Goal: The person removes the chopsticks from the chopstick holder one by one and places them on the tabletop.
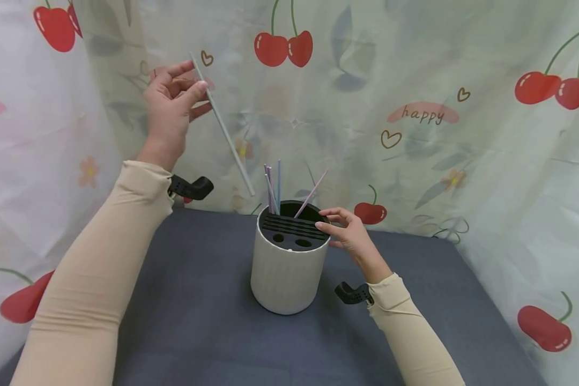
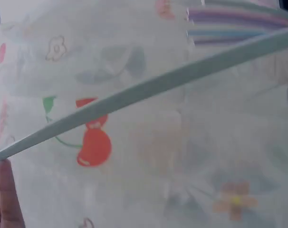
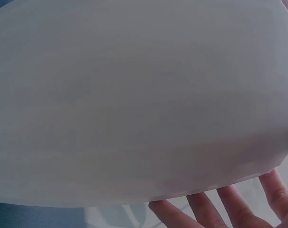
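My left hand point(image 1: 171, 102) is raised at the upper left, pinching a long pale green straw point(image 1: 229, 139) between thumb and fingers. The straw slants down to the right, its lower end above the left side of a round, ribbed white pen holder point(image 1: 284, 284). Crossing the left wrist view diagonally is the same straw point(image 2: 158, 85). At the holder's right rim, my right hand point(image 1: 352, 233) grips the edge with thumb and fingers; its fingertips point(image 3: 160, 206) meet the outer wall. Several pink, purple and blue straws point(image 1: 278, 185) stand in the holder's rear compartment.
A black insert point(image 1: 289, 228) with slots and round holes tops the holder. Dark grey cloth point(image 1: 198, 300) covers the table. Behind and at both sides hangs a pale curtain point(image 1: 415, 64) printed with cherries. Each wrist carries a black camera mount point(image 1: 193, 187).
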The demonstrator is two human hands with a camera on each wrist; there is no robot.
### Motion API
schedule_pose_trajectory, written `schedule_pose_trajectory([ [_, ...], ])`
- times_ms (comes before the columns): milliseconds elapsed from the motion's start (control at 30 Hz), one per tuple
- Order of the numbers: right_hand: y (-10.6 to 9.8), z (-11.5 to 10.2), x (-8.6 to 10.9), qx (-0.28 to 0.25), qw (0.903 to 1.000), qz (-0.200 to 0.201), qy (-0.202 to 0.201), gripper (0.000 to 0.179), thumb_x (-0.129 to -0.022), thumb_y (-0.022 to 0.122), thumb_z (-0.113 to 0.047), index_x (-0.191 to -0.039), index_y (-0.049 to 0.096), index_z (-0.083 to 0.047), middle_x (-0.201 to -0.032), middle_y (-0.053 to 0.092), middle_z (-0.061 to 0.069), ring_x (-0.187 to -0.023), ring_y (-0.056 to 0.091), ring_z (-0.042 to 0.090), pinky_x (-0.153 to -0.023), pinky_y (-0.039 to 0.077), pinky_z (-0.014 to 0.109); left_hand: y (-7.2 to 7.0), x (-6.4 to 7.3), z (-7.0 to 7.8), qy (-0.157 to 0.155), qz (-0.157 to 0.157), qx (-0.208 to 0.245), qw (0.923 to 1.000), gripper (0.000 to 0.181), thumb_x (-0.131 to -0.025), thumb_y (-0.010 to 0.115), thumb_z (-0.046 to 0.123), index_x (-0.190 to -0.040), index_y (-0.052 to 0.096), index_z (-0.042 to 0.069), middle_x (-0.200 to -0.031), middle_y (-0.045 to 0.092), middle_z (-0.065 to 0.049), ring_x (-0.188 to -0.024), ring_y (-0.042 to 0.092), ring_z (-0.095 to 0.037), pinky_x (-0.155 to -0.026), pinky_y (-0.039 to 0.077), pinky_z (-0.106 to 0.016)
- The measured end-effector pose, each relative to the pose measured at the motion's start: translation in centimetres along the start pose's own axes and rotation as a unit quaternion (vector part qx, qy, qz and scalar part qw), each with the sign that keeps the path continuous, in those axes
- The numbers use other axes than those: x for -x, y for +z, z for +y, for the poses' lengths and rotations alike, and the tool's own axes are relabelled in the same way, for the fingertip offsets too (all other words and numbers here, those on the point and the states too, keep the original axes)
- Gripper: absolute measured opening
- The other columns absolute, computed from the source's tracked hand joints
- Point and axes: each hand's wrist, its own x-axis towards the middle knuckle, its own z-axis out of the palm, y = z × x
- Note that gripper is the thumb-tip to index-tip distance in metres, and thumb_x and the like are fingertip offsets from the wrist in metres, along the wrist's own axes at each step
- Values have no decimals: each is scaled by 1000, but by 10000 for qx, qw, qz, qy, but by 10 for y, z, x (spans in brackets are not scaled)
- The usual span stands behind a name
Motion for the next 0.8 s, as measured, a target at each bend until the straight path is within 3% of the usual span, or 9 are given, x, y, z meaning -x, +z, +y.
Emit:
schedule_pose_trajectory([
  [100, 0, 0, 1, 18, 10000, 24, 28, 41, -90, 70, -22, -126, 56, -9, -139, 44, 15, -129, 46, 32, -98, 47, 59, -19, 4, -10, -628, 105, -606, 9961, 40, -83, 72, -2, -121, 65, 7, -84, 62, -5, -72, 69, -15, -66, 60, -25],
  [167, 0, 0, 1, 35, 10000, 23, 27, 40, -90, 71, -22, -125, 57, -10, -139, 44, 14, -129, 46, 32, -98, 47, 59, -34, 13, -29, -1151, -4, -1302, 9848, 42, -86, 70, -1, -126, 63, 7, -84, 64, -2, -72, 68, -13, -67, 60, -23],
  [267, 1, 0, 1, 50, 10000, 21, 24, 39, -89, 71, -22, -124, 58, -12, -140, 44, 14, -129, 46, 32, -97, 48, 59, -59, 31, -71, -1813, -334, -2348, 9544, 45, -90, 66, 2, -133, 57, 4, -86, 63, 0, -72, 66, -8, -68, 59, -21],
  [367, 1, 0, 0, 54, 10000, 2, 23, 40, -90, 71, -23, -125, 57, -11, -140, 43, 14, -129, 46, 32, -98, 48, 59, -82, 53, -119, -2307, -712, -2968, 9239, 45, -92, 64, 4, -136, 53, 1, -93, 64, -4, -72, 66, -7, -70, 60, -24],
  [467, 1, -2, 0, 40, 10000, 9, 46, 40, -89, 71, -22, -125, 57, -11, -140, 43, 13, -129, 47, 31, -98, 48, 58, -101, 76, -160, -2790, -888, -3233, 8999, 44, -93, 63, 4, -136, 53, 0, -105, 66, -17, -76, 67, -11, -73, 61, -29],
  [600, 0, -2, -1, 26, 10000, -20, 43, 41, -90, 71, -22, -126, 57, -10, -141, 43, 14, -128, 48, 32, -97, 48, 57, -119, 102, -201, -3340, -884, -3361, 8762, 42, -93, 63, 3, -134, 54, -2, -117, 63, -27, -81, 68, -13, -72, 61, -29],
  [800, -1, -2, -1, -5, 10000, -34, 72, 40, -90, 70, -20, -126, 56, -9, -142, 42, 15, -128, 46, 33, -98, 48, 58, -130, 122, -232, -3947, -695, -3315, 8541, 42, -90, 65, -1, -130, 56, -6, -98, 68, -17, -70, 65, -10, -64, 60, -25],
])
